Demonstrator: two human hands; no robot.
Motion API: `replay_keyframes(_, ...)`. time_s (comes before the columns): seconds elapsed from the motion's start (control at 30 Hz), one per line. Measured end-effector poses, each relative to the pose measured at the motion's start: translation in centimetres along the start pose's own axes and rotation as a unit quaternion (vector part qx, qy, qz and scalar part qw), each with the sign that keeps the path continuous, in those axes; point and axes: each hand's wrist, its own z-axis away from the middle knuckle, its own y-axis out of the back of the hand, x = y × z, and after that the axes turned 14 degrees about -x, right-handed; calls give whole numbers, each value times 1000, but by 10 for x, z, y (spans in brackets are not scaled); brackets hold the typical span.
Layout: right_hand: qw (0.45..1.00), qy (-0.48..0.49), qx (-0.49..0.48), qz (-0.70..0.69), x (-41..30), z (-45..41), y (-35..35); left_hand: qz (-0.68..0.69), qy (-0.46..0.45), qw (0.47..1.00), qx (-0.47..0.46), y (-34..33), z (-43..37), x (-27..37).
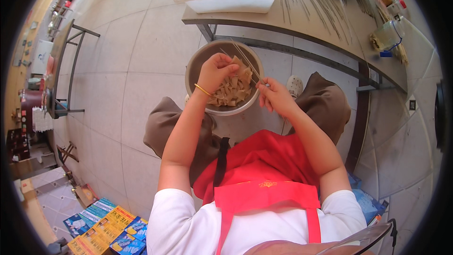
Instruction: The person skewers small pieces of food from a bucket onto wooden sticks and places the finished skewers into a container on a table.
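A round metal basin (189, 74) stands between my knees, holding many folded, pale brown food strips (228, 94). Over its left side, my left hand (216, 71) pinches a piece of the food near the tip of a thin skewer. My right hand (272, 94) is at the basin's right rim, shut on several thin skewers (244, 56) that slant up and left across the basin. Some food pieces sit beside these skewers; whether they are threaded on them is hard to tell.
Ahead is a metal-legged table (233, 17) with a white plastic tub (230, 3) of skewered food and many loose skewers (315, 3). A clear plastic jug (387, 35) lies at its right. Another table (62, 60) stands far left; colourful cartons (106, 226) are at lower left.
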Motion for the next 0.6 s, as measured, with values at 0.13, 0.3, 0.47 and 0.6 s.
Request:
replay_keyframes(0.13,999,5,40,-4,-2,1,2,-216,43,975,22,34,-2,-11)
replay_keyframes(0.3,999,13,42,-10,1,2,5,-534,174,826,-54,65,8,-43)
replay_keyframes(0.47,999,14,44,-5,-2,3,3,-599,250,747,-144,65,9,-58)
replay_keyframes(0.6,999,21,44,-1,0,4,4,-586,233,769,-100,60,7,-49)
